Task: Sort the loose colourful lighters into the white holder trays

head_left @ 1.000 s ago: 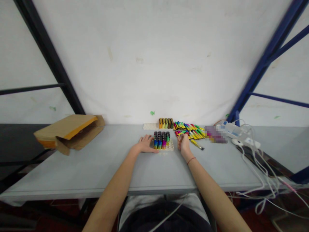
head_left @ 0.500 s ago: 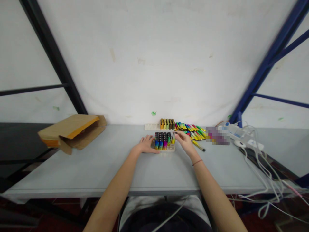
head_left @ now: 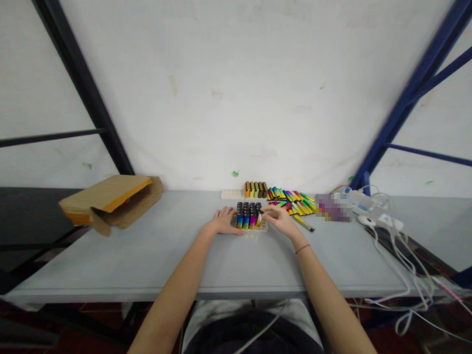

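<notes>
A pale tray (head_left: 258,228) on the grey table (head_left: 147,255) holds several upright rainbow-coloured lighters (head_left: 247,215) with black tops. My left hand (head_left: 223,221) lies flat on the table against the tray's left side, fingers spread. At the tray's right edge, my right hand (head_left: 277,218) pinches a lighter (head_left: 260,216) between its fingertips and holds it upright among the others. A loose heap of colourful lighters (head_left: 291,199) lies just behind my right hand.
A second pale tray (head_left: 230,193) with a row of yellow-brown lighters (head_left: 255,189) stands by the wall. An open cardboard box (head_left: 106,201) sits at the far left. A power strip and white cables (head_left: 372,211) crowd the right side, by blue frame bars.
My right hand rose from the table beside the heap and moved left to the tray's right edge with a lighter. My left hand stayed put.
</notes>
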The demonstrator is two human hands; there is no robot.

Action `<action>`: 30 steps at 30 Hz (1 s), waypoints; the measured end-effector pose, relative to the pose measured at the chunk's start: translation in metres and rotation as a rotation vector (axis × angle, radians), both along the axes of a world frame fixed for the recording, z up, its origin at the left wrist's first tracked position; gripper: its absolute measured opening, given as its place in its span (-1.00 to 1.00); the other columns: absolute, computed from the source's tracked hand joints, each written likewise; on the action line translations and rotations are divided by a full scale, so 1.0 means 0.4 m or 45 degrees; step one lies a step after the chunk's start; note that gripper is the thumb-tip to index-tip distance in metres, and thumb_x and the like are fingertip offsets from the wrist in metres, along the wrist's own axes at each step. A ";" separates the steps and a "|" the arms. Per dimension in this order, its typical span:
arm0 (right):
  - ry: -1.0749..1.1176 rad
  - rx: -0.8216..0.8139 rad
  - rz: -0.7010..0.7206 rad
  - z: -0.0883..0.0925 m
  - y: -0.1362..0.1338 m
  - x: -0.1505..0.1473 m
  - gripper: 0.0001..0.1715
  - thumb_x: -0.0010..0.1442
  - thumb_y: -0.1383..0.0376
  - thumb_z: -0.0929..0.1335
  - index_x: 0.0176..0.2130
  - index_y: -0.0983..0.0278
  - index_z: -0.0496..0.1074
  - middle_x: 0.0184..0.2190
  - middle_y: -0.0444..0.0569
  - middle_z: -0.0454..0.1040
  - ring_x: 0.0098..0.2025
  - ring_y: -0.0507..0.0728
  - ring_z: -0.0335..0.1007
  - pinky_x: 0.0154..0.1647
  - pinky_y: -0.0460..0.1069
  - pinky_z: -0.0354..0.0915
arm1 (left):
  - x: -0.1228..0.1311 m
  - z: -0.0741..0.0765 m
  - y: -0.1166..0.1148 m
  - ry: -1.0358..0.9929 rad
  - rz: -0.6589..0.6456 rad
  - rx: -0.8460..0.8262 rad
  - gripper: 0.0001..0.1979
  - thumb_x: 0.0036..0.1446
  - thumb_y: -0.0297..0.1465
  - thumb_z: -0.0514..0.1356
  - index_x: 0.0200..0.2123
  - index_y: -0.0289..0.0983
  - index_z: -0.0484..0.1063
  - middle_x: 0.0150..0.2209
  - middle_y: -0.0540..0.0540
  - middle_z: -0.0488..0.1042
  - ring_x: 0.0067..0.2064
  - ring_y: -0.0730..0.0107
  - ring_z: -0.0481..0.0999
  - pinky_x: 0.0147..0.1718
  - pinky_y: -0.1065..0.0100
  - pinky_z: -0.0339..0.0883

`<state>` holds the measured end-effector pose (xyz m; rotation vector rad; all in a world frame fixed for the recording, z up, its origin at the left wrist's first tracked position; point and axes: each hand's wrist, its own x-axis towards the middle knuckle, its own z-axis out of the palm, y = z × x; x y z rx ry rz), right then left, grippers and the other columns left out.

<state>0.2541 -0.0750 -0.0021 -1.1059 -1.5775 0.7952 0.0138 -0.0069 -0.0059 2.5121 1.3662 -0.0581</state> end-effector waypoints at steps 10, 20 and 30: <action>-0.799 -0.208 -1.273 -0.035 -0.006 0.150 -0.61 0.06 0.26 0.29 -0.15 0.38 0.52 -0.12 0.37 0.46 0.02 0.46 0.30 0.01 0.31 0.19 | -0.003 -0.005 0.005 0.012 -0.010 -0.018 0.12 -0.16 0.28 0.12 0.34 -0.24 -0.06 0.38 -0.28 -0.14 0.39 -0.08 -0.28 0.28 -0.09 -0.37; -0.976 -0.481 -1.130 -0.071 -0.020 0.207 -0.64 0.13 0.18 0.29 -0.13 0.33 0.46 -0.20 0.35 0.50 -0.09 0.43 0.40 -0.13 0.27 0.23 | -0.007 -0.017 0.016 0.003 -0.020 -0.001 0.12 -0.18 0.29 0.13 0.33 -0.22 -0.04 0.38 -0.28 -0.13 0.39 -0.11 -0.27 0.28 -0.11 -0.34; -0.381 -0.020 -0.898 -0.056 0.003 0.209 -0.79 -0.06 0.25 0.36 -0.35 0.26 0.46 -0.40 0.02 0.53 -0.36 0.20 0.45 -0.28 0.06 0.31 | -0.006 -0.007 0.007 0.012 -0.009 -0.011 0.10 -0.16 0.27 0.13 0.33 -0.22 -0.04 0.38 -0.26 -0.14 0.39 -0.06 -0.26 0.28 -0.08 -0.36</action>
